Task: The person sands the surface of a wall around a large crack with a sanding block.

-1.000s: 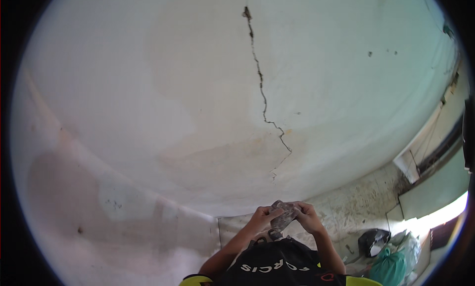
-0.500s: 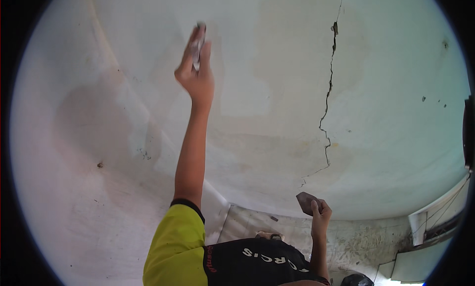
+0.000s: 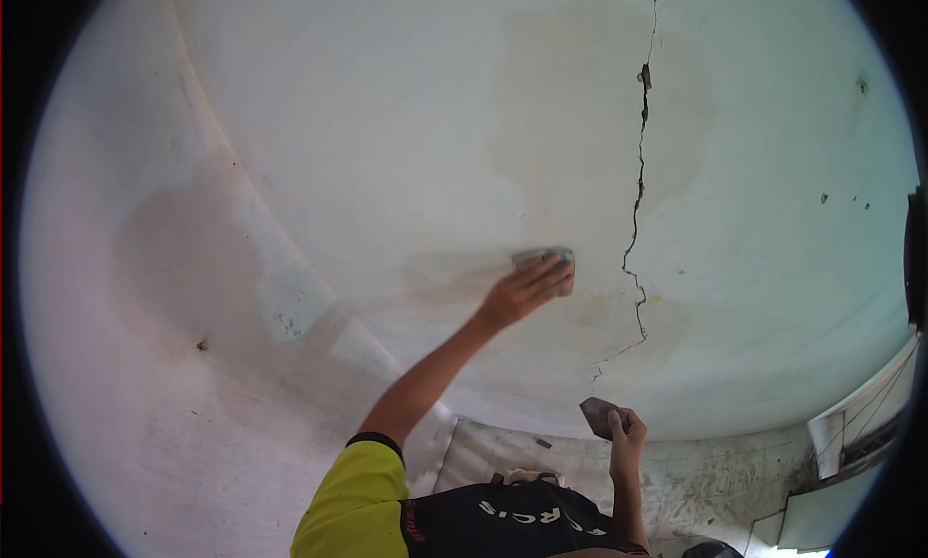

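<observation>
My left hand (image 3: 522,295) reaches up to the pale wall (image 3: 416,152), left of a jagged dark crack (image 3: 635,220). Its fingers are closed over a flat greyish pad (image 3: 559,257), partly covered by them and too blurred to name exactly. The pad appears to lie against the wall. Lower down, my right hand (image 3: 628,437) pinches a dark brown flat plate with angled corners (image 3: 599,418) between thumb and fingers. That plate sits just below the crack's lower end.
A wall corner (image 3: 261,205) runs down on the left. Below the wall lies a stained tiled floor (image 3: 715,466), with a small dark piece (image 3: 543,443) on it. Wires and a pale ledge (image 3: 855,418) stand at the lower right. A dark rounded object (image 3: 710,550) shows at the bottom edge.
My left hand has swung down and right from high on the wall, towards the crack, with the pad still in it. The right hand holds its plate almost as before.
</observation>
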Motion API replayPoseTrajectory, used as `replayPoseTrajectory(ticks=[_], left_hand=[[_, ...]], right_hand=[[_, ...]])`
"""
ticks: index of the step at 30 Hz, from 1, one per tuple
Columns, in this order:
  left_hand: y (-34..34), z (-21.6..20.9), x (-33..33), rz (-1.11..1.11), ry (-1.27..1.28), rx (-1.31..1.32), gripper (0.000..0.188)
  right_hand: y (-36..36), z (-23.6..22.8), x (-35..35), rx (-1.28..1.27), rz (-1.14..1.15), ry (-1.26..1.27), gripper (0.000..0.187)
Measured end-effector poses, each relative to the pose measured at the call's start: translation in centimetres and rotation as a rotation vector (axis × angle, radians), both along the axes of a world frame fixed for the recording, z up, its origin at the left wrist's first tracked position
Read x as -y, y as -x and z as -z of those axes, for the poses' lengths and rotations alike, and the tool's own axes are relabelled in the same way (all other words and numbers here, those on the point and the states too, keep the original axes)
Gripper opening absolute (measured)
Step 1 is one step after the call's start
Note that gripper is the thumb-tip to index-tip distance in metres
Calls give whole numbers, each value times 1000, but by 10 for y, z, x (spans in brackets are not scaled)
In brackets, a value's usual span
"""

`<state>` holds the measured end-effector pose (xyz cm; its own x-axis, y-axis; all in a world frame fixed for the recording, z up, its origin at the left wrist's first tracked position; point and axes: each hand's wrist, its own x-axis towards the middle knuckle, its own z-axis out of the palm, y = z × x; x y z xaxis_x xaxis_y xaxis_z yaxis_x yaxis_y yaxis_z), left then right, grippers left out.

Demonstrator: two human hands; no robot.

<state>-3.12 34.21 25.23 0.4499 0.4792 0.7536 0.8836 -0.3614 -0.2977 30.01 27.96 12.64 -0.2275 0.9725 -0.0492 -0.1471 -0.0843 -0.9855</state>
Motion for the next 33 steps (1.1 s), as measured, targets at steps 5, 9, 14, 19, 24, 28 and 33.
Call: replayPoseTrajectory(ticks=[5,9,14,19,24,28,33], left_hand=[[46,-178,9,-151,-549,404,45],[50,-144,1,-396,-605,427,46],[-33,123,45,-360,208,895,52],[-102,420,171,-19,926,1001,67],[-92,391,125,88,812,975,54],[-87,365,114,99,715,1022,42],[-90,335,129,82,647,1110,26]], right_hand=[[-5,4,-11,37,-60,42,20],[-5,15,-21,1,-75,74,18],[-17,57,-37,-18,-6,119,23],[-3,83,-37,160,-229,113,28],[21,59,-27,289,-378,27,31],[51,48,-15,344,-588,-206,26],[48,21,12,-66,-640,-52,21]])
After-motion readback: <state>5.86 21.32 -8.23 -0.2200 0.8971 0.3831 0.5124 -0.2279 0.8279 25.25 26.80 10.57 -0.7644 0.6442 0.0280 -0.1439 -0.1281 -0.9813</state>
